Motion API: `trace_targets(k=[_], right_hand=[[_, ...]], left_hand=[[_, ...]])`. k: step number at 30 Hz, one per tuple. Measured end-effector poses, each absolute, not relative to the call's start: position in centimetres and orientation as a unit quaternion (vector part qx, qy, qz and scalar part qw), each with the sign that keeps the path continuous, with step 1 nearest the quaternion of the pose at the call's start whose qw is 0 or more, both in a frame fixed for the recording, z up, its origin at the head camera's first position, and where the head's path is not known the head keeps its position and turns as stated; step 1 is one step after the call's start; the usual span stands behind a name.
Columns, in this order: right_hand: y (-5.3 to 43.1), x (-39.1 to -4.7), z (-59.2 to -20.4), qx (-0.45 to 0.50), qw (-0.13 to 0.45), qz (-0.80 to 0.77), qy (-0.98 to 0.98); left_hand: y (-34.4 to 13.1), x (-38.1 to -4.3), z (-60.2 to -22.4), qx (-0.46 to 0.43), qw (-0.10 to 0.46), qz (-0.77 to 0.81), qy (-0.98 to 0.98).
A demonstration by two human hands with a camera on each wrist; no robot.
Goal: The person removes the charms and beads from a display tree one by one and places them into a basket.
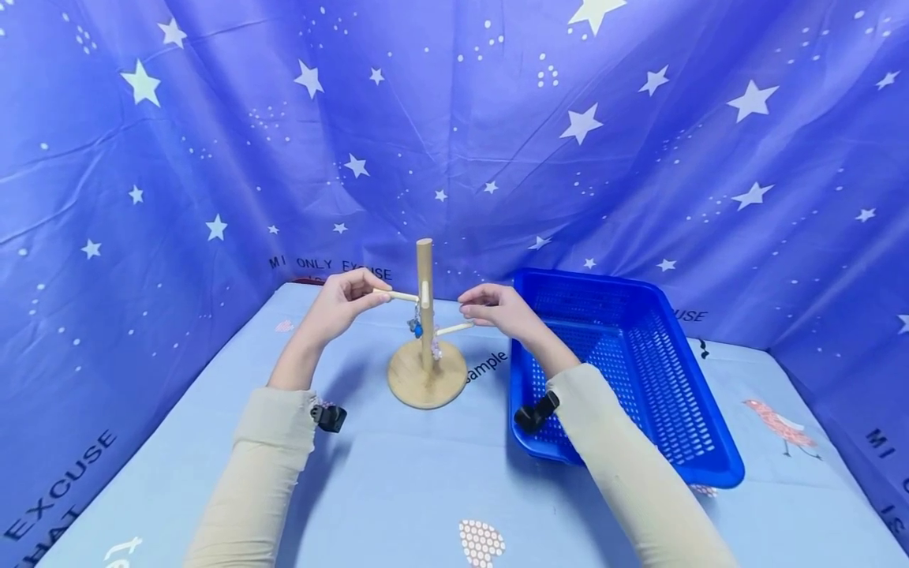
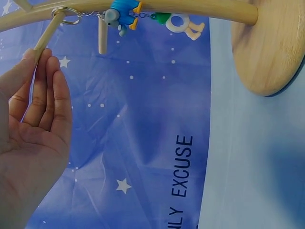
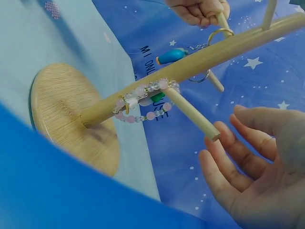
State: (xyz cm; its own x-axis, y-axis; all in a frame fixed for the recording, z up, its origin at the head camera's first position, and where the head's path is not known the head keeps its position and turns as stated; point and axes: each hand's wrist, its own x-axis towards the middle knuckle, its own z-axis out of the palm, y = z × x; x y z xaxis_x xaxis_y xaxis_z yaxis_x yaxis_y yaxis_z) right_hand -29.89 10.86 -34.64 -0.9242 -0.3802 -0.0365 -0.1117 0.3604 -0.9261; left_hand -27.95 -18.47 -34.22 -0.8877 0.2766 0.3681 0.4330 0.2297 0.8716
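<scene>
A wooden stand with a round base (image 1: 426, 392) and an upright post with side pegs stands on the table. My left hand (image 1: 341, 300) pinches the outer end of the left peg (image 2: 47, 36) between thumb and fingers. From that peg's inner end, a keychain with a blue-clad grey figure (image 2: 125, 14) hangs by its ring. Another keychain with small legs (image 2: 194, 31) and a green part hangs farther down the post. A pink and clear bead bracelet (image 3: 150, 115) loops over the lower right peg (image 3: 195, 114). Beside that peg's tip, my right hand (image 3: 257, 157) has loosely bent fingers, nothing held.
To the right is a blue perforated plastic basket (image 1: 724, 473), its left side under my right forearm. A light blue printed cloth (image 1: 412, 489) covers the table. Behind the stand hangs a purple-blue star curtain (image 1: 454, 118).
</scene>
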Motion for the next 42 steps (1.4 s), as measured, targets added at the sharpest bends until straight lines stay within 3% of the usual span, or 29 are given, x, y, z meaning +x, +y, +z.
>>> trace_targets(k=[22, 42], right_hand=[[9.2, -31.1, -35.4, -0.213, 0.278, -0.532, 0.771], [9.1, -30.8, -35.4, -0.183, 0.289, -0.53, 0.776]], left_hand=[[-18.1, -28.2, -33.9, -0.224, 0.059, -0.581, -0.78], [-18.5, -28.1, -34.3, -0.217, 0.058, -0.585, -0.779]])
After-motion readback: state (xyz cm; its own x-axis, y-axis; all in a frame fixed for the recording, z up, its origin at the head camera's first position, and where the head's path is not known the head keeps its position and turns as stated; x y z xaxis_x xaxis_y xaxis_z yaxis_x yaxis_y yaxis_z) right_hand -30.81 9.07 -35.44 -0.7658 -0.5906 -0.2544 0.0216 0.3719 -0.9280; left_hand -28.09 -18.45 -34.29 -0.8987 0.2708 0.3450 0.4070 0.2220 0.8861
